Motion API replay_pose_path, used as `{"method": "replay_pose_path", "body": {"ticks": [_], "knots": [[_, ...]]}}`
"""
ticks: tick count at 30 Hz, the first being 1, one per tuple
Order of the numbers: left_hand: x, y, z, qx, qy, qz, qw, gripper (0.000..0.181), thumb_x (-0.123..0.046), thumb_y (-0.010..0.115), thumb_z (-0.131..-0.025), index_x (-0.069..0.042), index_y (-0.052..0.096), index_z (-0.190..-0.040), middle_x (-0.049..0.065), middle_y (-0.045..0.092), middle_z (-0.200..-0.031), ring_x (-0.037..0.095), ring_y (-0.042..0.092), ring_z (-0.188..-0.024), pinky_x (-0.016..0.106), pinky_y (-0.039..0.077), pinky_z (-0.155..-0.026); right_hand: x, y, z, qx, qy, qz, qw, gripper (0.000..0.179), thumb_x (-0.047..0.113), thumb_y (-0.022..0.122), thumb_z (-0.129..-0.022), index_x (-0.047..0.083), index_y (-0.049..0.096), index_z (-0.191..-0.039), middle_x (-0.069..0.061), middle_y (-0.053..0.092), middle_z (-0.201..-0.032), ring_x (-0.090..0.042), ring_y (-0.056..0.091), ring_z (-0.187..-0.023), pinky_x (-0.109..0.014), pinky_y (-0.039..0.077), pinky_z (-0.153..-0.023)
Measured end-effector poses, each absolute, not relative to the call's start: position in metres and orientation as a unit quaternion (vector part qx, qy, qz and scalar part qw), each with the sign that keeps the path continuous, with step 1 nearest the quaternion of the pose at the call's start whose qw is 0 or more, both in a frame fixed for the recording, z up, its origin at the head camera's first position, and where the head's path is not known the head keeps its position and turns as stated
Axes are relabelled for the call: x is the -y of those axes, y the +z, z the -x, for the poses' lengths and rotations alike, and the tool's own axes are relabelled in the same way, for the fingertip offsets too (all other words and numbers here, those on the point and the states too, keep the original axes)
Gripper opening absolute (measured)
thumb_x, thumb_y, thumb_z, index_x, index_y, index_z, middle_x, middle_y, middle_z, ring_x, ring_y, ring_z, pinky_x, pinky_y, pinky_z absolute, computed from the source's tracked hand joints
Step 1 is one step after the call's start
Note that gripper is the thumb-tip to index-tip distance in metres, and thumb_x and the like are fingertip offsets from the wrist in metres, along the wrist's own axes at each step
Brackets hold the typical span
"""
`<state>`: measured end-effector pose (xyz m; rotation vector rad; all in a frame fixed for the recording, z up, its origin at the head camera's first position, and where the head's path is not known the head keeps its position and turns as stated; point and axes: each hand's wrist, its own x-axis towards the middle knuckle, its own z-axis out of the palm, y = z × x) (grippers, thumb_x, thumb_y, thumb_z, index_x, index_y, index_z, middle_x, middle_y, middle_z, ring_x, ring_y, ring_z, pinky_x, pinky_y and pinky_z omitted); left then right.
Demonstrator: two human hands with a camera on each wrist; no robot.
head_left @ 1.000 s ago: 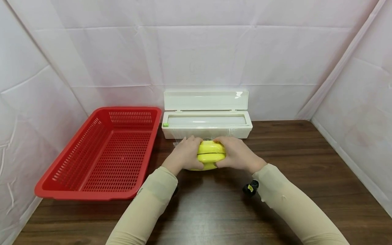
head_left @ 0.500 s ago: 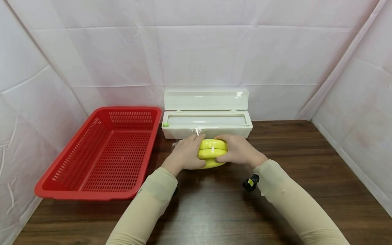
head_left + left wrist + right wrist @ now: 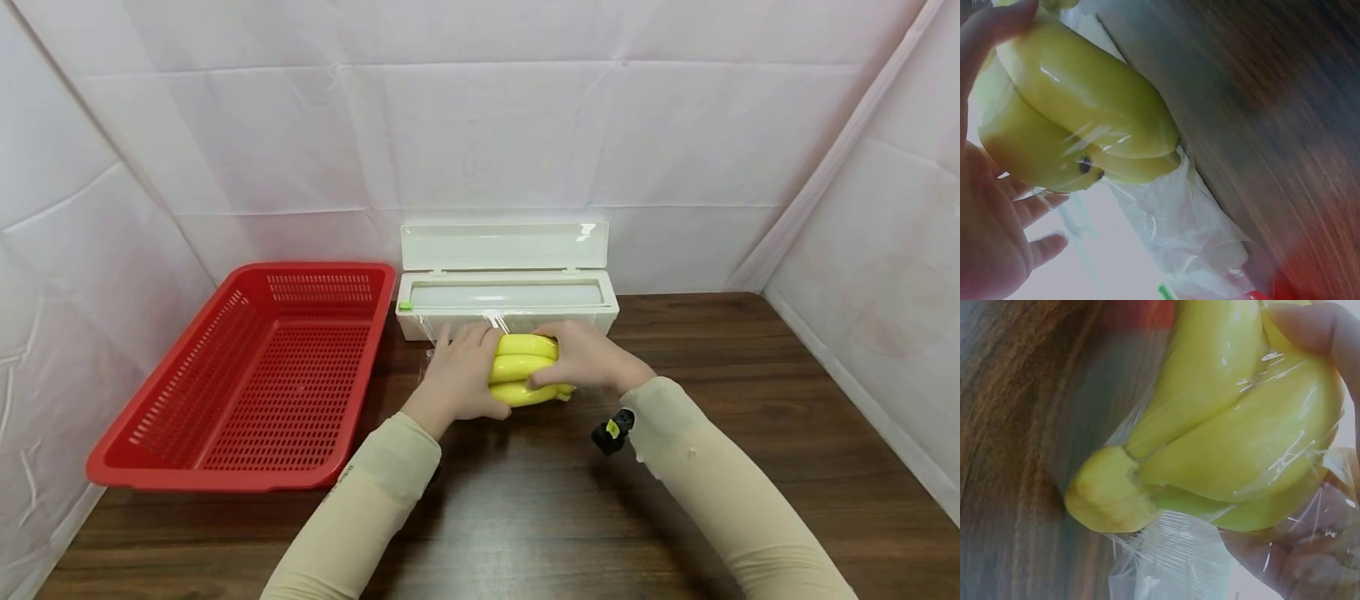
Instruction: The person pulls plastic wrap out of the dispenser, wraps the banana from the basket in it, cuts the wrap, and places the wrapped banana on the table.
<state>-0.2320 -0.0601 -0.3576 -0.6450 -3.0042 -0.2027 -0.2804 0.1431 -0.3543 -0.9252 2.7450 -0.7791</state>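
A bunch of yellow bananas (image 3: 519, 368) is held between both hands, in front of the white plastic wrap box (image 3: 600, 322). My left hand (image 3: 461, 373) grips its left end; in the left wrist view the thumb lies across one banana while several fingers spread behind. On the other side my right hand (image 3: 588, 357) holds the bunch with the thumb over the near face. The stem end (image 3: 1110, 494) points out past that hand. Clear plastic wrap (image 3: 1179, 547) clings around the fruit and stretches toward the box. Some fingertips are hidden behind the bananas.
The wrap box's lid (image 3: 504, 247) stands raised against the white cloth wall (image 3: 480, 133), with a roll (image 3: 506, 296) inside. A red perforated basket (image 3: 360, 367) sits on the left of the dark wooden table (image 3: 712, 400).
Both hands have rolled and turned the bananas, shifting them slightly toward the box. More of the bunch shows now, with its stem end at the right.
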Motion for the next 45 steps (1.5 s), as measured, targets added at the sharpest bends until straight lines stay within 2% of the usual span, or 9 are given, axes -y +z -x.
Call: {"method": "replay_pose_path", "body": {"ticks": [3,6,12,16,21,28,33,42,45], "knots": [[0.058,-0.357,0.231,0.975,-0.058,0.211,0.034,0.114,-0.049,0.081,-0.059,-0.005,0.024,-0.147,0.010,0.040,-0.140,0.026,0.041,-0.128,0.047,0.035,-0.102,-0.143,-0.351,0.282,-0.910,-0.272,0.300,0.088,0.034,0.035,0.077,-0.066,0.014,0.062,-0.089,0.001,0.061,-0.074,-0.014,0.055,-0.061,-0.029,0.049,-0.057],[0.058,-0.358,0.231,0.974,-0.065,0.213,0.036,0.120,-0.046,0.083,-0.059,-0.007,0.016,-0.150,0.010,0.041,-0.137,0.026,0.044,-0.124,0.043,0.040,-0.094,-0.143,-0.350,0.283,-0.910,-0.281,0.288,0.102,0.033,0.034,0.077,-0.066,0.014,0.062,-0.087,-0.001,0.061,-0.074,-0.015,0.055,-0.061,-0.030,0.049,-0.057],[0.058,-0.360,0.230,0.970,-0.065,0.227,0.059,0.112,-0.044,0.086,-0.057,-0.013,0.023,-0.146,0.009,0.045,-0.131,0.026,0.049,-0.116,0.042,0.042,-0.087,-0.145,-0.350,0.286,-0.909,-0.291,0.274,0.120,0.032,0.034,0.077,-0.067,0.013,0.061,-0.085,-0.002,0.061,-0.075,-0.015,0.056,-0.060,-0.030,0.051,-0.056],[0.058,-0.361,0.228,0.969,-0.041,0.230,0.083,0.108,-0.045,0.086,-0.056,-0.012,0.029,-0.142,0.009,0.048,-0.127,0.027,0.051,-0.115,0.042,0.042,-0.090,-0.145,-0.350,0.289,-0.906,-0.294,0.275,0.127,0.031,0.033,0.077,-0.067,0.012,0.061,-0.084,-0.002,0.061,-0.073,-0.015,0.056,-0.059,-0.030,0.050,-0.055],[0.053,-0.361,0.226,0.967,-0.002,0.229,0.107,0.109,-0.051,0.085,-0.054,-0.009,0.033,-0.140,0.009,0.046,-0.133,0.028,0.042,-0.125,0.044,0.037,-0.102,-0.147,-0.352,0.292,-0.903,-0.303,0.265,0.147,0.031,0.034,0.076,-0.068,0.012,0.062,-0.084,-0.003,0.061,-0.074,-0.015,0.057,-0.058,-0.031,0.051,-0.055],[0.050,-0.359,0.225,0.967,-0.009,0.234,0.101,0.104,-0.039,0.084,-0.059,-0.005,0.032,-0.143,0.008,0.043,-0.132,0.024,0.044,-0.122,0.039,0.040,-0.099,-0.148,-0.355,0.296,-0.904,-0.308,0.252,0.158,0.032,0.037,0.074,-0.068,0.011,0.062,-0.082,-0.003,0.062,-0.072,-0.015,0.058,-0.056,-0.030,0.051,-0.053],[0.052,-0.359,0.225,0.964,-0.029,0.244,0.103,0.104,-0.035,0.083,-0.061,-0.005,0.029,-0.144,0.010,0.045,-0.135,0.025,0.047,-0.120,0.039,0.042,-0.099,-0.148,-0.355,0.299,-0.902,-0.310,0.246,0.174,0.035,0.040,0.073,-0.069,0.010,0.063,-0.086,-0.004,0.063,-0.075,-0.015,0.058,-0.057,-0.031,0.051,-0.054],[0.052,-0.361,0.225,0.949,0.009,0.272,0.159,0.083,-0.040,0.081,-0.058,-0.007,0.042,-0.124,0.008,0.051,-0.112,0.024,0.053,-0.095,0.036,0.049,-0.084,-0.150,-0.356,0.297,-0.894,-0.329,0.246,0.179,0.038,0.039,0.074,-0.072,0.011,0.061,-0.094,-0.006,0.062,-0.082,-0.017,0.060,-0.064,-0.032,0.052,-0.058],[0.051,-0.362,0.226,0.947,0.024,0.275,0.166,0.081,-0.041,0.080,-0.059,-0.007,0.043,-0.122,0.008,0.051,-0.107,0.023,0.053,-0.091,0.035,0.049,-0.080,-0.152,-0.358,0.294,-0.883,-0.352,0.255,0.176,0.046,0.036,0.075,-0.073,0.014,0.058,-0.109,-0.007,0.061,-0.091,-0.019,0.060,-0.071,-0.033,0.053,-0.062]]}}
